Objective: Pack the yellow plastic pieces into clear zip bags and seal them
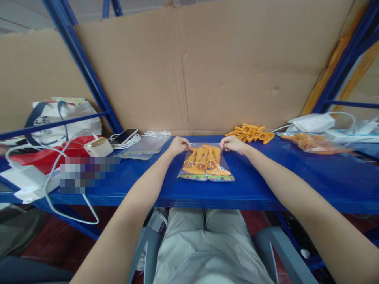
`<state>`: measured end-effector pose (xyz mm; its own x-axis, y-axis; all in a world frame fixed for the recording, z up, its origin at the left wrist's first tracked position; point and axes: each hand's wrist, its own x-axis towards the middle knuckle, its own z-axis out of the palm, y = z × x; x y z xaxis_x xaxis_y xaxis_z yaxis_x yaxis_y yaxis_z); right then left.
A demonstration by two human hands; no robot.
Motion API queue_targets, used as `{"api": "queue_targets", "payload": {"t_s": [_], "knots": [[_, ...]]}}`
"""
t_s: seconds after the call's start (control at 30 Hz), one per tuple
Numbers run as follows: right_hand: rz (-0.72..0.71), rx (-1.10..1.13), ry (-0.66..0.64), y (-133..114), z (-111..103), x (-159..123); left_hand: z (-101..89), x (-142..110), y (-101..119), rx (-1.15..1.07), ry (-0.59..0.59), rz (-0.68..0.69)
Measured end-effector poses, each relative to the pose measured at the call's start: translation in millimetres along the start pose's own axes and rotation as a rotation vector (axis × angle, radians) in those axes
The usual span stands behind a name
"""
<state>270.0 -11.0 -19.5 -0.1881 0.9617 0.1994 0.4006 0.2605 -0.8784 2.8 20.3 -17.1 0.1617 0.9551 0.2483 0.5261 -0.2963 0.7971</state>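
Observation:
A clear plastic bag [206, 177] lies flat on the blue table in front of me, its colourful printed strip towards my body. Inside it are several orange horn-shaped plastic pieces [202, 157], their flared ends pointing mostly at me. My left hand [179, 146] pinches the bag's far left corner with closed fingers. At the far right corner, my right hand [233, 144] has its thumb and fingers closed on the bag's edge. Behind the right hand sits a loose pile of similar orange pieces [251, 133].
Flat clear bags [149, 144] are stacked left, near a phone [124, 136] and coiled white cable. A power strip [32, 183], white charger [98, 147] and tote bag [68, 118] crowd the far left. At right lie a filled bag [314, 142] and a white mask [310, 122]. Cardboard [189, 67] walls the back.

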Motion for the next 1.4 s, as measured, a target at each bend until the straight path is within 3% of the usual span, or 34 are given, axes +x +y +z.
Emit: {"api": "queue_targets", "payload": {"t_s": [0.2,0.47,0.63,0.77,0.9,1.23,1.3,1.4], "knots": [[-0.070,-0.119,-0.032,-6.8,5.5,-1.5,-3.5,-0.5,0.3,0.311,-0.010,0.215],[-0.035,-0.124,0.015,-15.2,8.8,-4.4,-2.5,-4.4,2.8,0.567,-0.018,0.349],[-0.043,-0.394,0.049,-18.0,6.3,-6.3,-1.4,-9.0,9.6,0.621,-0.009,0.412],[-0.185,-0.575,0.137,-17.2,6.5,-5.5,-0.2,-13.0,15.4,0.675,0.027,0.450],[-0.214,-0.347,0.131,-19.2,9.6,-5.8,2.7,-16.8,19.6,0.687,0.029,0.517],[0.146,0.247,-0.384,-40.3,17.6,-27.9,7.3,-20.0,22.5,0.645,0.077,0.864],[0.199,0.359,-0.423,-42.6,23.5,-30.1,8.3,-19.3,21.9,0.660,0.096,0.886],[0.233,0.443,-0.372,-45.0,28.5,-29.8,8.4,-16.7,19.9,0.638,0.148,0.845]]}}
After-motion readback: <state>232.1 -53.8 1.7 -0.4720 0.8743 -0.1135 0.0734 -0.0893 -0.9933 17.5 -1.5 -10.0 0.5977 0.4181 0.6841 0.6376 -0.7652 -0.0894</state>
